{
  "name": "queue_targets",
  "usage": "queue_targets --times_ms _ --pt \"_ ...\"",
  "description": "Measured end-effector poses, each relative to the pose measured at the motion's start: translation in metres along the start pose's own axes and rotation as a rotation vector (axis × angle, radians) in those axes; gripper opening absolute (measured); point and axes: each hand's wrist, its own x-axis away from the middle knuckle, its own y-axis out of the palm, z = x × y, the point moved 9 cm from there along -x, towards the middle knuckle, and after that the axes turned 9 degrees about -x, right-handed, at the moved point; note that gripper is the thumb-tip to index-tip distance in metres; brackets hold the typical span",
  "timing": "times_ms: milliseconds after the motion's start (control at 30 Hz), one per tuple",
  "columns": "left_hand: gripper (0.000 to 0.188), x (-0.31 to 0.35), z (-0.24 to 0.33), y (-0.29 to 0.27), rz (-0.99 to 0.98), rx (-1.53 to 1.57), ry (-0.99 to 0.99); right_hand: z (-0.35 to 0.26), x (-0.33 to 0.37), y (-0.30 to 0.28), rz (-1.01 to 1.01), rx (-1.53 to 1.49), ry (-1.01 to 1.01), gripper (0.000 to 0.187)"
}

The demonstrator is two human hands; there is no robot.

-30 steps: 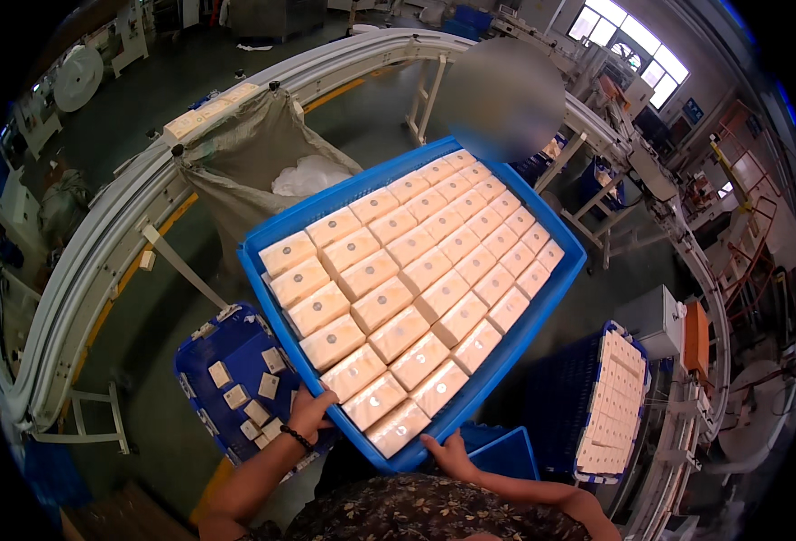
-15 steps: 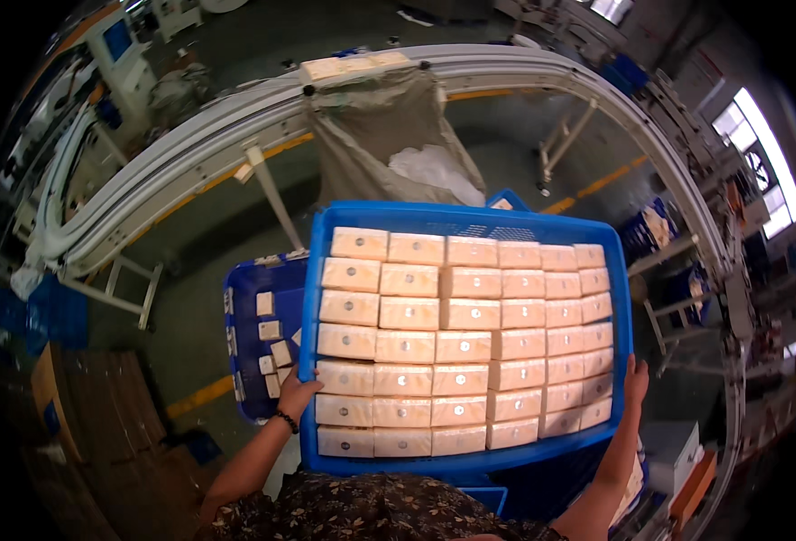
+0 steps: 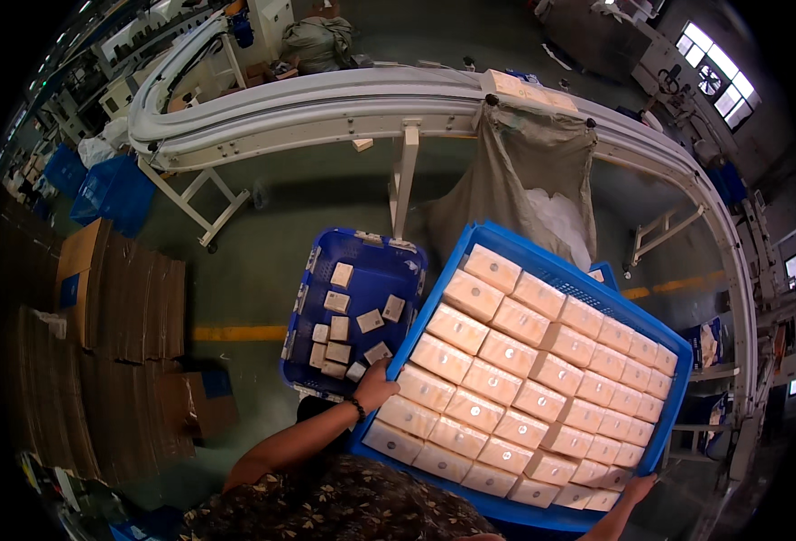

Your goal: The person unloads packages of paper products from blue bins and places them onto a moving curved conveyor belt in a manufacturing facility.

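Between my two hands is a large blue plastic crate (image 3: pixel 677 397), tilted so that its right end sits lower in the picture. Rows of small cream-coloured packs (image 3: pixel 492 383) with a round mark on each fill it. My left hand (image 3: pixel 376 386), with a dark bead bracelet at the wrist, grips the crate's left rim. At the lower right corner my right hand (image 3: pixel 637 490) is closed on the rim, its fingers partly hidden. Just left of the crate stands a darker blue bin (image 3: pixel 317 279) holding several loose packs (image 3: pixel 336 302).
A white curved conveyor (image 3: pixel 326 113) runs across the far side, with packs (image 3: pixel 524 88) on it. From it hangs a grey cloth bag (image 3: pixel 515 171) with white material inside. Stacked flat cardboard (image 3: pixel 136 316) stands at the left, near blue tubs (image 3: pixel 114 194).
My view has swung left, so the conveyor and bag appear farther right. The crate, still in both hands, has turned clockwise and sits lower right. More of the darker bin shows.
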Motion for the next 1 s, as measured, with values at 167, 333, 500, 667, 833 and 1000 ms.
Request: queue_targets --times_ms 167,333,500,667,833,1000 --pt "0.038 -0.023 -0.005 -0.036 -0.112 -0.083 0.097 0.046 0.056 -0.04 -0.073 -0.036 -0.055 0.058" --pt "0.042 -0.011 -0.061 -0.134 -0.152 -0.156 -0.006 0.076 0.22 0.015 -0.107 -0.043 0.058 0.069" --pt "0.037 -0.017 -0.089 -0.211 -0.076 -0.1 0.012 0.062 0.317 -0.003 0.024 -0.108 -0.119 0.046" --pt "0.043 0.011 -0.11 -0.251 -0.106 -0.061 -0.019 0.037 0.375 -0.017 -0.043 -0.085 -0.004 0.042" --pt "0.044 0.006 -0.12 -0.292 -0.113 -0.065 -0.01 0.011 0.417 -0.02 -0.047 -0.108 0.046 0.049" --pt "0.044 -0.043 -0.14 -0.345 -0.18 -0.184 0.11 -0.021 0.493 -0.012 -0.068 -0.114 0.055 0.041"
